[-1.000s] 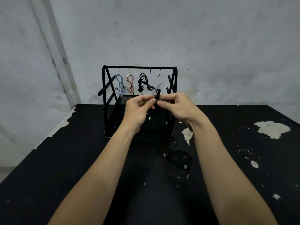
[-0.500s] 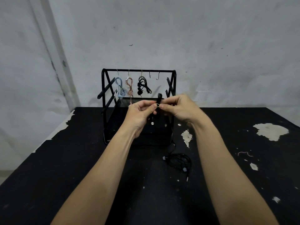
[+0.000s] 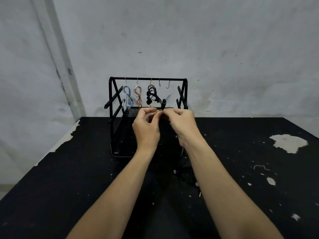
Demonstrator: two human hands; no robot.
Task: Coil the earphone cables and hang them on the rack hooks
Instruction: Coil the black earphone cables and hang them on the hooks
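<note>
Both your forearms reach forward and converge, bare to the bottom edge of the view. Your left hand (image 3: 146,128) is raised with its back toward you, fingers curled and the thumb and forefinger pinched together at the top. Your right hand (image 3: 181,125) sits just beside it at the same height, fingers curled inward, its fingertips meeting those of the left. Both wrists are nearly straight, the hands almost touching at the pinch.

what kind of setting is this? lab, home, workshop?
Likely a makeshift recording corner, not a home: a worn black table with peeling paint against a bare stained wall, holding only a black wire rack with coiled earphones on hooks.
</note>
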